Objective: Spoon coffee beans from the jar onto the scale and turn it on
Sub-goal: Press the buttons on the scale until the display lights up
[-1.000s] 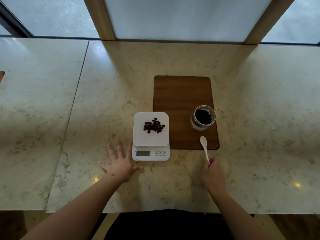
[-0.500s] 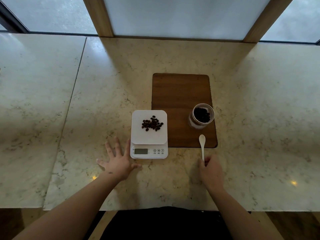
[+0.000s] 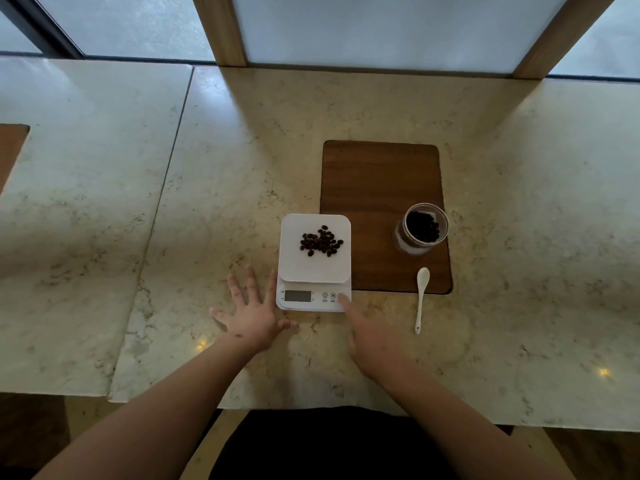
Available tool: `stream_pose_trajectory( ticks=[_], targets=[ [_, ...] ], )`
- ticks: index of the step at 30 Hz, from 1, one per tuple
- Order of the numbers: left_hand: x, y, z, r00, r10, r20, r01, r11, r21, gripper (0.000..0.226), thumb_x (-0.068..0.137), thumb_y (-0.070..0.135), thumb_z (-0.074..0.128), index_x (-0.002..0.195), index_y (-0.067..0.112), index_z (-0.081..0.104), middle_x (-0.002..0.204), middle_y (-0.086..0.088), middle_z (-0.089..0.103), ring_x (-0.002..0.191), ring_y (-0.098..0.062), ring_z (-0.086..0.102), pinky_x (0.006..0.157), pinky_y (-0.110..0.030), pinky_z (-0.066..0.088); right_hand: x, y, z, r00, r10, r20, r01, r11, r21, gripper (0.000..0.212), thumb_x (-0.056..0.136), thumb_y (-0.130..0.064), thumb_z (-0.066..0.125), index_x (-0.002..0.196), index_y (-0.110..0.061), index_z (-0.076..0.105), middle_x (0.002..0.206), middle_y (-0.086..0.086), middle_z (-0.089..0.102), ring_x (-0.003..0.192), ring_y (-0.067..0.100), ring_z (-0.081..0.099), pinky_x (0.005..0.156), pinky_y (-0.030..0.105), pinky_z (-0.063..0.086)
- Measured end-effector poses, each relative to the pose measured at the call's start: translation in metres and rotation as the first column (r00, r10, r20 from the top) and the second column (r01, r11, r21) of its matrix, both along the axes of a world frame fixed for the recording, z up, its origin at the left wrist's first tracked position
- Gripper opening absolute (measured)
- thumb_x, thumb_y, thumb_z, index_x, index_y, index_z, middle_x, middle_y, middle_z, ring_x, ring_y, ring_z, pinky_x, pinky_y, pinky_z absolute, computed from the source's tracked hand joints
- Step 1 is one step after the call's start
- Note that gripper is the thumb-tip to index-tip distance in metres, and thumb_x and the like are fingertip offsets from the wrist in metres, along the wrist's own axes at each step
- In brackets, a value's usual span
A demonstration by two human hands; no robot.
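Observation:
A white kitchen scale [image 3: 293,268] stands on the marble counter with a small heap of coffee beans [image 3: 320,241] on its platform. Its display [image 3: 298,296] looks blank and grey. My right hand [image 3: 372,337] holds nothing; its index fingertip rests on the rightmost button at the scale's front right corner. My left hand [image 3: 251,313] lies flat with fingers spread, touching the scale's left side. The open glass jar [image 3: 421,229] of beans stands on a brown wooden board [image 3: 377,181]. The white spoon [image 3: 421,297] lies free, its bowl on the board's front edge.
The marble counter [image 3: 138,209] has a seam running left of my left hand. Wooden window posts [image 3: 221,29] rise at the back. A second brown board [image 3: 10,147] shows at the far left edge. The counter's front edge is just below my forearms.
My right hand let go of the spoon's handle and moved left to the scale's buttons. The spoon now lies alone. My left hand stayed put beside the scale.

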State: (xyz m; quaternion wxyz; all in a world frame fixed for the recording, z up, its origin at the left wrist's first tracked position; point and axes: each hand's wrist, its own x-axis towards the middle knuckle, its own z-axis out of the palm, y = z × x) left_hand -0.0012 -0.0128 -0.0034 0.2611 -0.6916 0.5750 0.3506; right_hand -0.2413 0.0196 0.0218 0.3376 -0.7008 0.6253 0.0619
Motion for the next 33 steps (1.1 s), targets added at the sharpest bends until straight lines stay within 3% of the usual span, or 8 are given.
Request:
stream_pose_trajectory(
  ticks=[4,15,18,21,26,28,30,33],
  targets=[
    [0.000,0.001,-0.002,1.000,0.001,0.003,-0.001,1.000,-0.004,0.117,0.071,0.093,0.034,0.142,0.043,-0.044,0.141,-0.001,-0.064,0.129,-0.041,-0.057,0.102,-0.088,0.002,0.020,-0.002,0.006,0.992,0.059,-0.107,-0.059,0.998,0.001,0.088,0.089,-0.008,0.047,0.153,-0.037,-0.005,0.058,-0.005,0.050,0.047,0.009,0.045,0.039,0.026,0.028],
    [-0.001,0.001,-0.002,1.000,0.012,-0.022,-0.013,1.000,-0.014,0.115,0.077,0.089,0.042,0.141,0.045,-0.044,0.144,-0.002,-0.061,0.130,-0.040,-0.056,0.103,-0.089,0.001,0.023,-0.008,0.013,0.975,0.092,-0.200,-0.094,0.996,0.000,0.083,0.088,-0.006,0.046,0.156,-0.019,0.000,0.061,-0.002,0.053,0.048,0.012,0.048,0.041,0.028,0.035],
    [-0.001,0.001,-0.001,1.000,0.016,-0.025,-0.017,1.000,-0.009,0.116,0.078,0.089,0.043,0.142,0.044,-0.043,0.144,-0.002,-0.061,0.130,-0.040,-0.056,0.104,-0.088,0.001,0.022,-0.008,0.014,0.973,0.106,-0.206,-0.108,0.994,0.006,0.080,0.090,-0.006,0.046,0.156,-0.019,0.002,0.062,-0.002,0.053,0.047,0.011,0.046,0.041,0.027,0.035],
    [-0.001,0.001,-0.003,1.000,0.020,-0.021,-0.021,1.000,-0.005,0.116,0.078,0.088,0.043,0.142,0.044,-0.043,0.143,-0.002,-0.061,0.129,-0.040,-0.056,0.104,-0.088,0.001,0.020,-0.011,0.013,0.971,0.115,-0.210,-0.116,0.993,0.007,0.080,0.090,-0.005,0.045,0.155,-0.021,0.000,0.068,0.002,0.059,0.051,0.014,0.051,0.047,0.030,0.044],
    [0.000,0.001,-0.005,1.000,0.020,-0.005,-0.021,1.000,-0.017,0.115,0.078,0.090,0.042,0.134,0.046,-0.049,0.137,0.000,-0.066,0.130,-0.039,-0.056,0.104,-0.089,0.001,0.025,-0.009,0.005,0.976,0.173,-0.133,-0.182,0.981,-0.060,0.088,0.084,-0.005,0.044,0.152,-0.032,-0.004,0.062,-0.001,0.050,0.049,0.015,0.052,0.046,0.034,0.049],
    [0.000,0.001,-0.005,1.000,0.022,-0.001,-0.022,1.000,-0.019,0.115,0.077,0.091,0.041,0.130,0.047,-0.051,0.135,0.001,-0.068,0.130,-0.039,-0.056,0.103,-0.089,0.001,0.027,-0.008,0.001,0.975,0.172,-0.138,-0.183,0.981,-0.069,0.086,0.084,-0.007,0.045,0.152,-0.033,-0.001,0.060,-0.002,0.047,0.046,0.014,0.050,0.040,0.032,0.045],
    [0.000,0.001,-0.006,1.000,0.023,0.000,-0.023,0.999,-0.023,0.115,0.077,0.090,0.041,0.129,0.047,-0.052,0.134,0.001,-0.068,0.129,-0.039,-0.057,0.103,-0.088,0.000,0.029,-0.009,-0.001,0.974,0.165,-0.157,-0.178,0.981,-0.073,0.085,0.084,-0.008,0.046,0.153,-0.032,0.003,0.058,-0.003,0.043,0.044,0.012,0.046,0.035,0.027,0.032],
    [0.001,0.001,-0.006,1.000,0.028,0.000,-0.028,0.999,-0.024,0.115,0.077,0.090,0.041,0.128,0.048,-0.053,0.133,0.002,-0.069,0.129,-0.039,-0.057,0.103,-0.088,0.000,0.031,-0.009,0.000,0.973,0.166,-0.161,-0.176,0.983,-0.055,0.086,0.084,-0.009,0.046,0.154,-0.031,0.001,0.059,-0.003,0.040,0.045,0.011,0.044,0.036,0.026,0.025]
  ],
)
